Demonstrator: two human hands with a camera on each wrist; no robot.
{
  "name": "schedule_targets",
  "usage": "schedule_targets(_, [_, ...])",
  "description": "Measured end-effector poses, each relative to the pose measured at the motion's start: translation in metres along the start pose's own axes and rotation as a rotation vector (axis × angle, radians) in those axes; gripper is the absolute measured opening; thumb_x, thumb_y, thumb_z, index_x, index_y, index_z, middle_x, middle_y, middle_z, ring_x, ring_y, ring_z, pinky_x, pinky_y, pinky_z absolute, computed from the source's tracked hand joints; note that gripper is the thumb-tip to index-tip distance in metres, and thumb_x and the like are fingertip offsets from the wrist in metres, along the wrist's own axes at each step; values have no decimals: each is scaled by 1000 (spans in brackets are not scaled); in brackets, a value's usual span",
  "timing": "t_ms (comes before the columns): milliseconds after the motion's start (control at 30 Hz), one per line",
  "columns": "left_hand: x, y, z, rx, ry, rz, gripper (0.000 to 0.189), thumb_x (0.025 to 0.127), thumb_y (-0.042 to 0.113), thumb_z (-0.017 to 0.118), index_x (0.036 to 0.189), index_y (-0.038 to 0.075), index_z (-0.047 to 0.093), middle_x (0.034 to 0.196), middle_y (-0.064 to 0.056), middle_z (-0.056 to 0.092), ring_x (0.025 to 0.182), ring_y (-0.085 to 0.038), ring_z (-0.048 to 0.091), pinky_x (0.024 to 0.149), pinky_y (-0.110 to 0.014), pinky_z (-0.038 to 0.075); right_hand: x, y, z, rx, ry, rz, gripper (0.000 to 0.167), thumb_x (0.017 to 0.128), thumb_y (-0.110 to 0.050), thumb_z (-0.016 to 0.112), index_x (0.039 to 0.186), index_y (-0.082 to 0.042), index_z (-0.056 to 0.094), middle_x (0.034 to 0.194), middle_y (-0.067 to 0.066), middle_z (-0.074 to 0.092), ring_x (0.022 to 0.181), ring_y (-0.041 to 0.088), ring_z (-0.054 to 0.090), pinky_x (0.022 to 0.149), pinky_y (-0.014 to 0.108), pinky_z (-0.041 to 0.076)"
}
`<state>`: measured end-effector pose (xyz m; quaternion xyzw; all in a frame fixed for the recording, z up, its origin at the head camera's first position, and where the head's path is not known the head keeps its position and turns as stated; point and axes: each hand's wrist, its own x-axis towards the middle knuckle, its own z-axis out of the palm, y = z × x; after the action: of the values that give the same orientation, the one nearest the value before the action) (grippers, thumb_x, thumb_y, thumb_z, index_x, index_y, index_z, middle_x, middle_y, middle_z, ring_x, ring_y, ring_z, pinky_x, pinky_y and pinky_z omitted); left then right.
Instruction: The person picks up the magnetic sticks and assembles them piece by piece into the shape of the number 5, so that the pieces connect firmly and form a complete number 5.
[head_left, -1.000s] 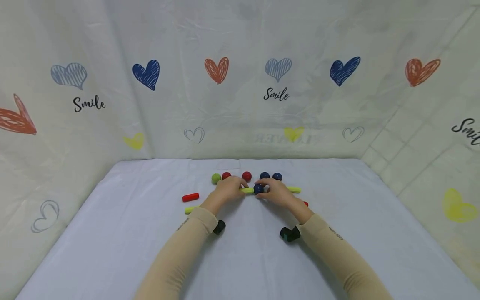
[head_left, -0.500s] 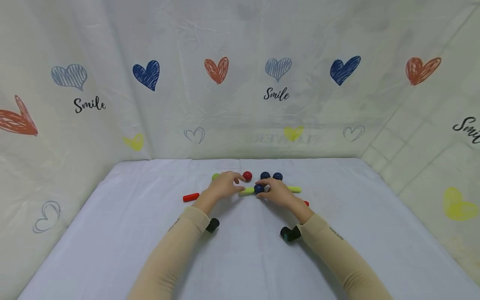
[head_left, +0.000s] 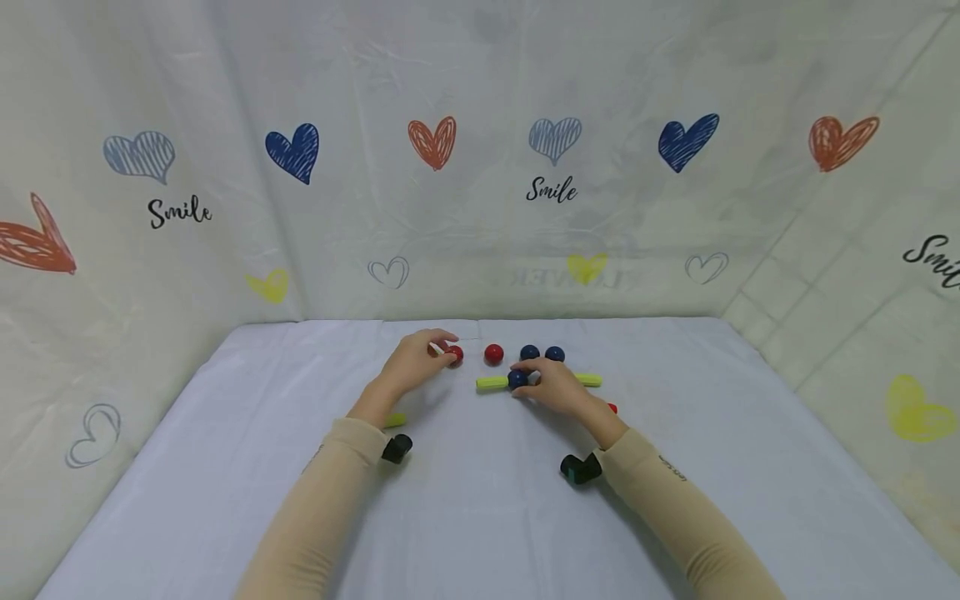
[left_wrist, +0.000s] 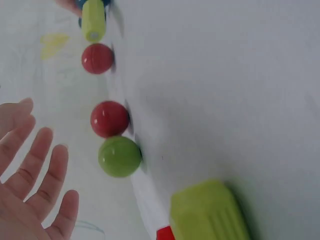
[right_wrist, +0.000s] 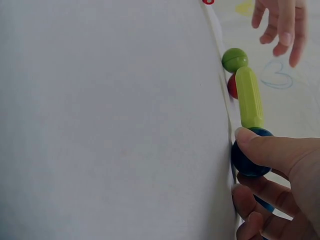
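Observation:
My right hand (head_left: 555,385) pinches a dark blue ball (head_left: 517,379) between thumb and fingers. A yellow-green ribbed stick (right_wrist: 249,97) joins that ball and points left. My left hand (head_left: 412,362) holds nothing; its fingers are spread in the left wrist view. It hovers by a red ball (head_left: 454,356), apart from it in the left wrist view. Touching this red ball is a green ball (left_wrist: 120,156), hidden behind the left hand in the head view. Another yellow-green stick (head_left: 589,380) shows beyond the right hand; whether it joins the blue ball is hidden.
Along the back stand another red ball (head_left: 493,354) and two dark blue balls, one (head_left: 529,352) beside the other (head_left: 555,353). A yellow-green stick (head_left: 394,421) lies near the left wrist. A red piece (head_left: 612,408) peeks out behind the right wrist. White cloth (head_left: 480,517) covers the table.
My left hand has let go of the yellow-green stick's end and moved left and back toward the red and green balls. The right hand stays in place with the blue ball.

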<state>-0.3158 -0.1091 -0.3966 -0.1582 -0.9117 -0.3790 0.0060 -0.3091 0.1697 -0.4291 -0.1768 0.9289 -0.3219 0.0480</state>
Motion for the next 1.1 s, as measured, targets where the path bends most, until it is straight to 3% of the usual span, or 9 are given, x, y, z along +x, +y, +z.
schedule_targets(200, [-2, -12, -10, -72, 12, 12, 38, 99, 16, 70, 136, 10, 65, 133, -14, 64, 116, -30, 60, 95, -47, 50, -1, 0, 0, 5, 3, -7, 45, 91, -17, 81, 133, -7, 68, 119, 12, 67, 84, 21, 59, 72, 30, 53])
schedule_targets(433, [2, -22, -10, -85, -31, -41, 45, 99, 17, 70, 142, 9, 59, 143, -15, 58, 126, -34, 54, 103, -52, 45, -1, 2, 0, 13, 6, 5, 45, 91, -16, 81, 133, -7, 68, 119, 11, 66, 85, 21, 59, 71, 30, 53])
schedule_targets(800, [12, -30, -6, -56, -65, -182, 50, 96, 16, 72, 144, 8, 57, 143, -18, 56, 127, -38, 54, 104, -52, 44, -2, 4, 2, 38, 6, 10, 45, 91, -17, 81, 133, -7, 68, 119, 12, 66, 84, 20, 60, 70, 30, 53])
schedule_targets(1100, [13, -28, -5, -25, -52, -227, 53, 92, 13, 75, 142, 5, 58, 141, -20, 57, 132, -40, 49, 108, -53, 39, -1, 2, 2, 36, 17, -11, 45, 90, -17, 81, 132, -7, 68, 118, 10, 67, 85, 20, 60, 71, 30, 53])
